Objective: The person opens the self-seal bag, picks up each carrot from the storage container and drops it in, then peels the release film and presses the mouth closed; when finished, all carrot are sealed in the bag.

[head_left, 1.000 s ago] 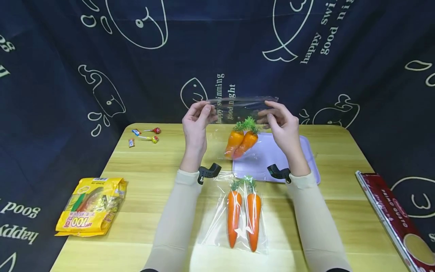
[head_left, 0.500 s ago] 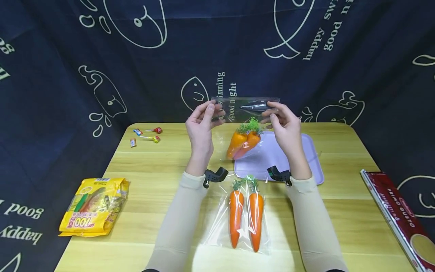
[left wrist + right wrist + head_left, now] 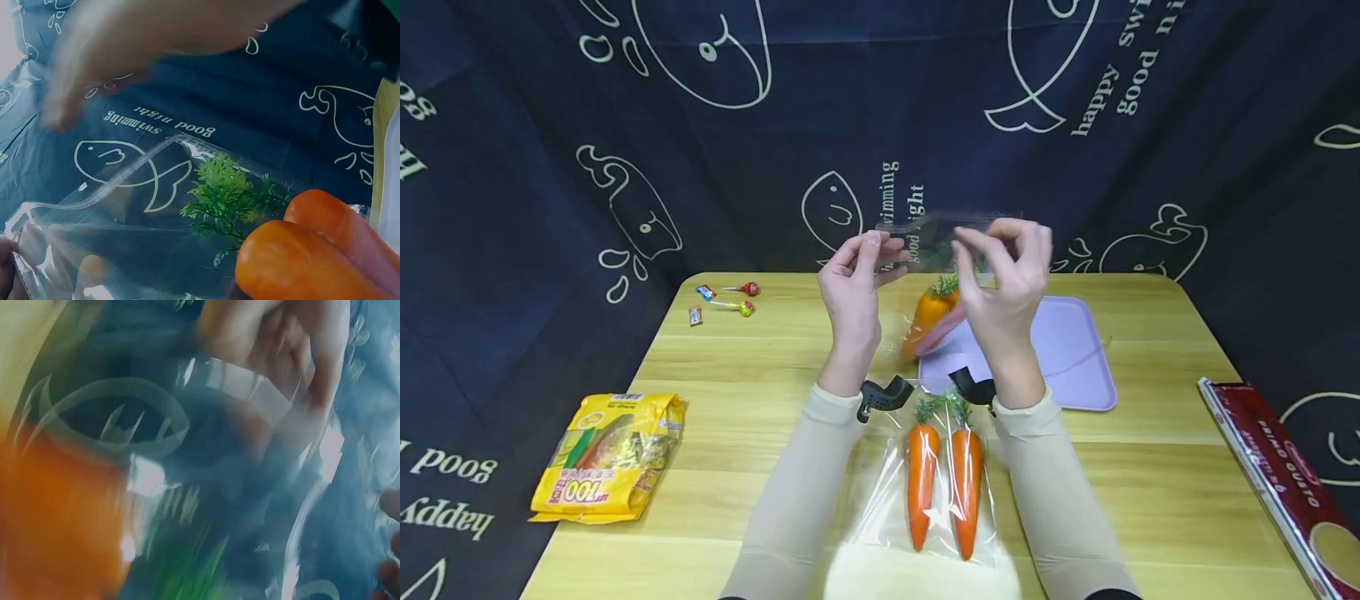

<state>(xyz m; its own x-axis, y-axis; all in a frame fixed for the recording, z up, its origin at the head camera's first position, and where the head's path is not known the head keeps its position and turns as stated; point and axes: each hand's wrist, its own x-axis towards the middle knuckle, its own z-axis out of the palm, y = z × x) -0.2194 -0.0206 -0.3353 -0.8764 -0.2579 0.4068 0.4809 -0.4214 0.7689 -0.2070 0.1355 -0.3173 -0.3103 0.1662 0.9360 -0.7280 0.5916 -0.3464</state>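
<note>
My left hand [image 3: 852,304] pinches the upper left corner of a clear zip bag [image 3: 917,246], raised above the far part of the table. Two short orange carrots [image 3: 284,259] with green leafy tops lie inside it; in the head view the right hand partly hides them. My right hand [image 3: 1009,292] is in front of the bag's right side, fingers bent and spread; in the left wrist view it is blurred and apart from the film. A second clear bag [image 3: 868,521] lies flat nearer me, with two long carrots [image 3: 966,492] in it.
A lilac tray [image 3: 1078,354] lies behind and right of the bags. At the left are a yellow candy bag [image 3: 606,458], lollipops [image 3: 743,308] and small wrapped candies [image 3: 696,316]. A red spaghetti package [image 3: 1277,467] lies along the right edge. A dark printed curtain [image 3: 925,100] hangs behind.
My right hand has let go of the bag's upper right part and moved left across its front. My left hand has shifted slightly right, keeping its pinch.
</note>
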